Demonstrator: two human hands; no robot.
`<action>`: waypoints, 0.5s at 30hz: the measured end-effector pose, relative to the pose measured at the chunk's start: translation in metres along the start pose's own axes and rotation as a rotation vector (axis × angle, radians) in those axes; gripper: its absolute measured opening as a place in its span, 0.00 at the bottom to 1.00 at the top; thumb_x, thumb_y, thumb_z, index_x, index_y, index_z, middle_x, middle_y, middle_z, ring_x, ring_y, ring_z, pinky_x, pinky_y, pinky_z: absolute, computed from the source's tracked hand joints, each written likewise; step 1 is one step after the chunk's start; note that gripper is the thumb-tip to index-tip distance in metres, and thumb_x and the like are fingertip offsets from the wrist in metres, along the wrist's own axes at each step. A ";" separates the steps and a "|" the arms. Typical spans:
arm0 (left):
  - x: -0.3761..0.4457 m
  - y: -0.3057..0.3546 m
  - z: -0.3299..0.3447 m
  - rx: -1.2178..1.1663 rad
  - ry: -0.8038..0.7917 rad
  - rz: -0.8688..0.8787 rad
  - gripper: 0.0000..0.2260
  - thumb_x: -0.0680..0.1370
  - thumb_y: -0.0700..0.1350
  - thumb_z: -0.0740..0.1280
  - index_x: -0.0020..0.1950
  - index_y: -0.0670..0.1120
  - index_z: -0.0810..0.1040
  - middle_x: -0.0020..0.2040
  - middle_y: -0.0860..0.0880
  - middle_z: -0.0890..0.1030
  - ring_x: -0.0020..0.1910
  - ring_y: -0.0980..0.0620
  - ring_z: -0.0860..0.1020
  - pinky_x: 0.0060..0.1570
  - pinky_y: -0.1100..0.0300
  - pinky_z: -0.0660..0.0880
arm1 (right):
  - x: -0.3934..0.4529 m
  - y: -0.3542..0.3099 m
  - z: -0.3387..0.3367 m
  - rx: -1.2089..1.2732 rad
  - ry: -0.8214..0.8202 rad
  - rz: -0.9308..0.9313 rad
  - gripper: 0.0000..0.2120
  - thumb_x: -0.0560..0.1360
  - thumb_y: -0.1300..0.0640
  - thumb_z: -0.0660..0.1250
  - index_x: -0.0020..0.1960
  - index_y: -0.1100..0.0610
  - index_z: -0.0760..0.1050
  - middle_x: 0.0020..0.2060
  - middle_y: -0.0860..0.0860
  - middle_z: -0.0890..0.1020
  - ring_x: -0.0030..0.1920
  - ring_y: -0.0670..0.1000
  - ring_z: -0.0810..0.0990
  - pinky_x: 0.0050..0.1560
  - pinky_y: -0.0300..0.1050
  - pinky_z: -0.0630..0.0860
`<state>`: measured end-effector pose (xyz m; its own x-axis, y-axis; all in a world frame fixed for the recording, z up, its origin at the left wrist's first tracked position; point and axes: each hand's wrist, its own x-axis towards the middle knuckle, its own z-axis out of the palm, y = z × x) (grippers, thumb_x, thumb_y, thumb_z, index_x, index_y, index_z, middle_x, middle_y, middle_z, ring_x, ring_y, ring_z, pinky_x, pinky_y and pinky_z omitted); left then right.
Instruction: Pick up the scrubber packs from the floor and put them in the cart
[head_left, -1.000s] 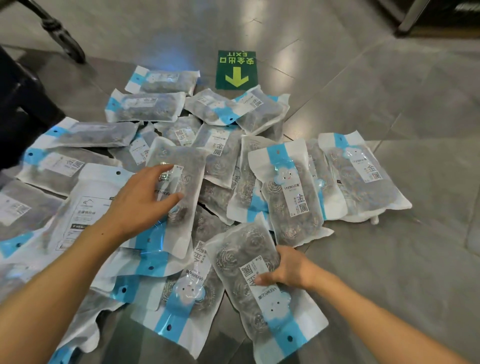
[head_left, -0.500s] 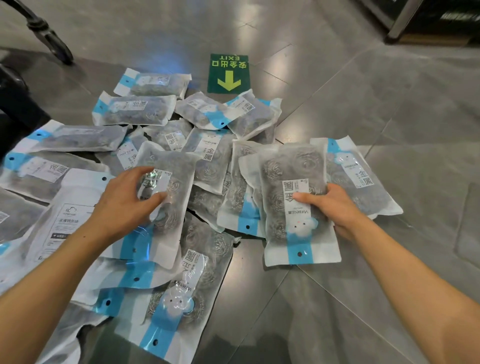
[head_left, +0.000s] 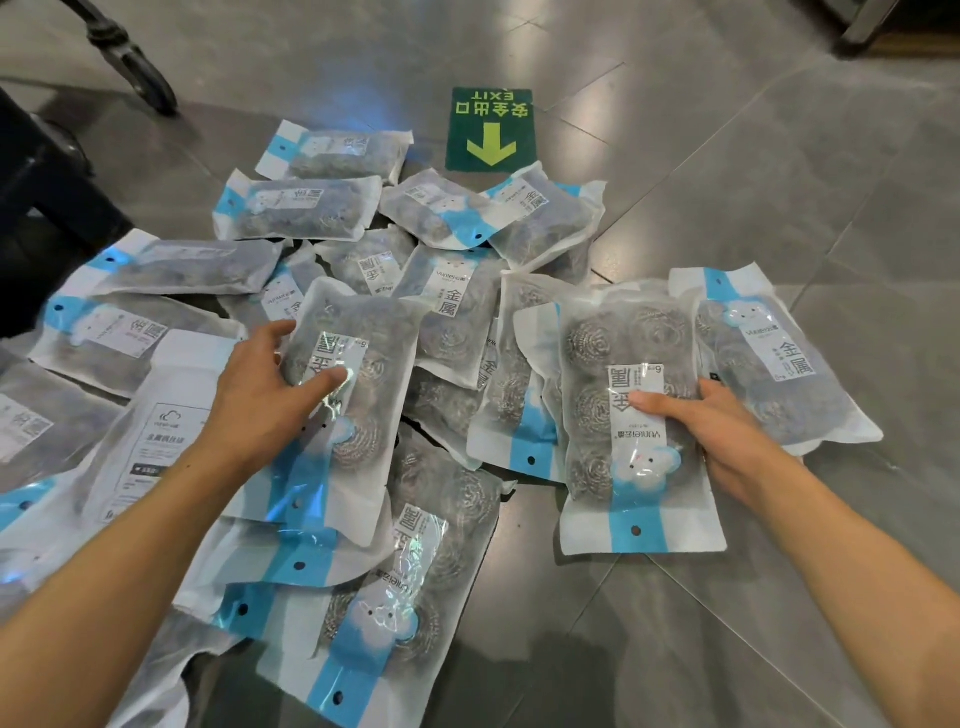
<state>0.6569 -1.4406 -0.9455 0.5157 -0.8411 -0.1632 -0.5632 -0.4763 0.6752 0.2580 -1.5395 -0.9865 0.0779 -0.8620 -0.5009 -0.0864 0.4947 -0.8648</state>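
Head view: a heap of scrubber packs (head_left: 452, 322) lies spread over the grey tiled floor (head_left: 779, 182), most of them overlapping, just this side of a green exit sticker (head_left: 491, 130) stuck to the tiles. Each pack is a clear bag of steel scourers with a white label and a blue band.

The left hand (head_left: 260, 395) rests on one pack (head_left: 353, 395) on the near left of the sticker, thumb across the label and fingers curled over the pack's left edge, gripping it while it lies on other packs.

The right hand (head_left: 727, 431) holds another pack (head_left: 636, 415) on the near right of the sticker, thumb pressed on its label and fingers tucked under its right edge. This pack overlaps packs beside it; whether it is off the floor cannot be told.

A black wheel (head_left: 143, 78) and a dark frame (head_left: 47, 197) stand far left of the sticker, beyond the heap.
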 end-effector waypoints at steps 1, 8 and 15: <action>0.002 0.002 0.001 -0.033 0.021 -0.041 0.36 0.73 0.53 0.78 0.76 0.48 0.67 0.73 0.44 0.73 0.69 0.43 0.73 0.65 0.47 0.72 | 0.000 0.000 0.000 0.002 -0.002 -0.001 0.20 0.70 0.64 0.78 0.60 0.61 0.81 0.50 0.57 0.89 0.51 0.59 0.88 0.59 0.58 0.82; 0.016 0.008 0.006 -0.254 -0.134 -0.369 0.31 0.59 0.52 0.85 0.57 0.45 0.80 0.51 0.46 0.87 0.48 0.45 0.85 0.51 0.47 0.83 | -0.011 -0.009 0.001 0.016 -0.013 -0.031 0.16 0.71 0.64 0.76 0.58 0.61 0.82 0.47 0.57 0.89 0.45 0.55 0.89 0.44 0.49 0.87; 0.015 0.007 0.016 -0.424 -0.240 -0.355 0.26 0.68 0.39 0.81 0.64 0.40 0.78 0.45 0.45 0.88 0.38 0.51 0.87 0.36 0.59 0.82 | -0.020 -0.013 0.000 0.019 0.007 -0.040 0.13 0.72 0.66 0.76 0.56 0.61 0.82 0.47 0.56 0.89 0.44 0.53 0.89 0.41 0.46 0.86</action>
<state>0.6506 -1.4607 -0.9546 0.4373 -0.7069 -0.5559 -0.0513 -0.6367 0.7694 0.2575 -1.5281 -0.9651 0.0740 -0.8819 -0.4656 -0.0644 0.4616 -0.8847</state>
